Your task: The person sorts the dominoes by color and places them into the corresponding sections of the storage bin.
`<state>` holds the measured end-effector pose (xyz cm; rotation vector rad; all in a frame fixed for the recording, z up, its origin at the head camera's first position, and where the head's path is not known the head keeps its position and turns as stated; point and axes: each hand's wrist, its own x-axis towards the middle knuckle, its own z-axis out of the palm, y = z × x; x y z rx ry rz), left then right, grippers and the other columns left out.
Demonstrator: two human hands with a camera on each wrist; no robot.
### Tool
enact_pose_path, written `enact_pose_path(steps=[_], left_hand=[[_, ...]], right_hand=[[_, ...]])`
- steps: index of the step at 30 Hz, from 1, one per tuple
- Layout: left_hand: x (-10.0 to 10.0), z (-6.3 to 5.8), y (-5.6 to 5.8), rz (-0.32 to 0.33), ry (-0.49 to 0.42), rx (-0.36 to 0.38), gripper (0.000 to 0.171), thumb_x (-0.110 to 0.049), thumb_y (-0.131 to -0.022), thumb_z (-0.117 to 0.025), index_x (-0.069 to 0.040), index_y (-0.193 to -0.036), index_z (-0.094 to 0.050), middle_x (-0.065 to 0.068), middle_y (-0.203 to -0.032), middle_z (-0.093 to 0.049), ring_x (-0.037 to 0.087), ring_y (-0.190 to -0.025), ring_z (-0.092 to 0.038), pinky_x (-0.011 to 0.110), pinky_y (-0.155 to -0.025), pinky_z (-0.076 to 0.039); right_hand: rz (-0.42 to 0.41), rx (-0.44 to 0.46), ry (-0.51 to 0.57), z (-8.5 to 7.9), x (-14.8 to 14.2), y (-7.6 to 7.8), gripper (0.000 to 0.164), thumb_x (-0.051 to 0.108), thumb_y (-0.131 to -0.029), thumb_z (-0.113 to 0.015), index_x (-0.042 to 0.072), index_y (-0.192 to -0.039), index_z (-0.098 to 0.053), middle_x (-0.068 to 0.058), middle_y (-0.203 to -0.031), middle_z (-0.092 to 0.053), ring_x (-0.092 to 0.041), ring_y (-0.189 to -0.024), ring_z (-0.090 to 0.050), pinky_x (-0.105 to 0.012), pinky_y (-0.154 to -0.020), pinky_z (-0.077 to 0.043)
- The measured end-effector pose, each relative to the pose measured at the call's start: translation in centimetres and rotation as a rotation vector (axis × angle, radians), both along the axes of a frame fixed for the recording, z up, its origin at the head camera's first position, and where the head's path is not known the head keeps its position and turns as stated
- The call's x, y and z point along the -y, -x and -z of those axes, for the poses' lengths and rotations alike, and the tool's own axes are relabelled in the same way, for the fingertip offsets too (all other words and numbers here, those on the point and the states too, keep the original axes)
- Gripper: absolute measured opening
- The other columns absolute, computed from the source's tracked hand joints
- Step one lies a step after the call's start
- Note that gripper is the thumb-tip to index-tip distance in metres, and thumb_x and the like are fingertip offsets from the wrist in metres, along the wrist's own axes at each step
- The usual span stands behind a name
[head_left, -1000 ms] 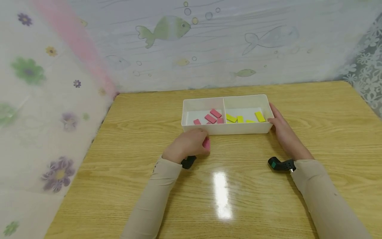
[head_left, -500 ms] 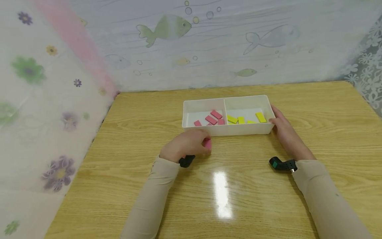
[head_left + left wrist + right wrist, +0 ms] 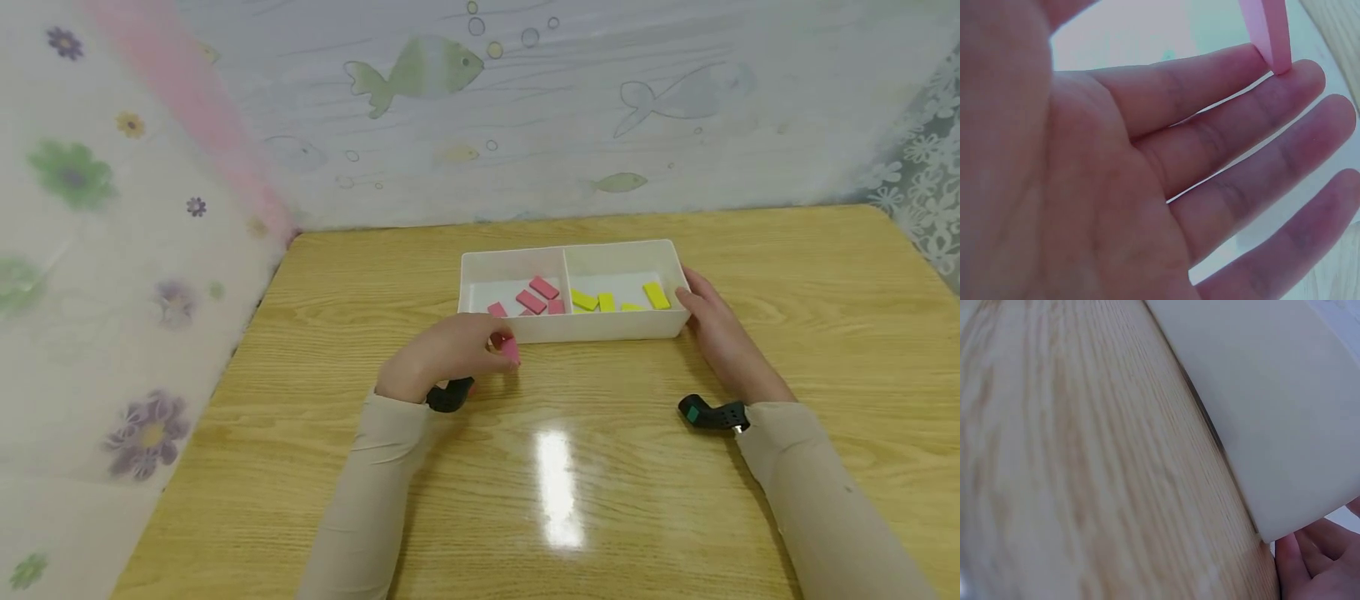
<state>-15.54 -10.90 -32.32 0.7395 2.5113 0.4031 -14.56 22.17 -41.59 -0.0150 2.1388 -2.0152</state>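
Observation:
My left hand pinches a pink block just in front of the box's front wall. In the left wrist view the pink block meets the fingertips, and the other fingers stretch out side by side. A white box with a divider stands on the table. Its left compartment has several pink blocks, its right one several yellow blocks. My right hand holds the box's right end, thumb at the front corner. In the right wrist view, fingers lie against the box corner.
The wooden table reaches back to a wall covering printed with fish. A flowered sheet hangs along the left side. A black wrist device sits on the left wrist, another black device on the right.
My left hand has drawn slightly to the left and up toward the box's front wall, still pinching the pink block. My right hand stays at the box's right end.

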Motion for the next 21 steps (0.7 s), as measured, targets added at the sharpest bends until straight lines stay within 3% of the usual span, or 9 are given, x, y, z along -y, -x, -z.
enact_pose_path(steps=[3,12,21], left_hand=[[0.18,-0.17,0.03,-0.019,-0.014,0.001,0.020,-0.038,-0.081,-0.060,-0.023,-0.094,-0.058,-0.009,-0.091,-0.056,0.005,-0.078,-0.051,0.022,-0.073,-0.042],[0.67,-0.68,0.17,-0.042,-0.041,-0.031,0.031,-0.038,-0.081,-0.062,-0.021,-0.106,-0.055,-0.009,-0.093,-0.056,0.004,-0.081,-0.052,0.023,-0.074,-0.042],[0.77,-1.01,0.32,-0.075,-0.072,-0.058,0.025,-0.036,-0.083,-0.060,-0.022,-0.102,-0.054,-0.009,-0.091,-0.055,0.006,-0.081,-0.051,0.024,-0.070,-0.043]], right_hand=[[0.007,0.005,-0.019,0.07,-0.03,-0.09,0.058,0.042,-0.095,-0.034,0.026,-0.144,-0.008,0.007,-0.148,-0.001,-0.007,-0.132,-0.003,-0.041,-0.107,-0.005],[0.025,-0.001,-0.046,0.05,0.12,-0.10,0.052,0.027,-0.097,-0.033,0.026,-0.144,-0.011,0.008,-0.148,-0.006,-0.007,-0.132,-0.006,-0.041,-0.107,-0.007],[0.031,0.000,-0.049,0.06,0.09,-0.24,0.053,0.016,-0.095,-0.029,0.026,-0.144,-0.011,0.009,-0.148,-0.005,-0.006,-0.131,-0.003,-0.042,-0.106,-0.005]])
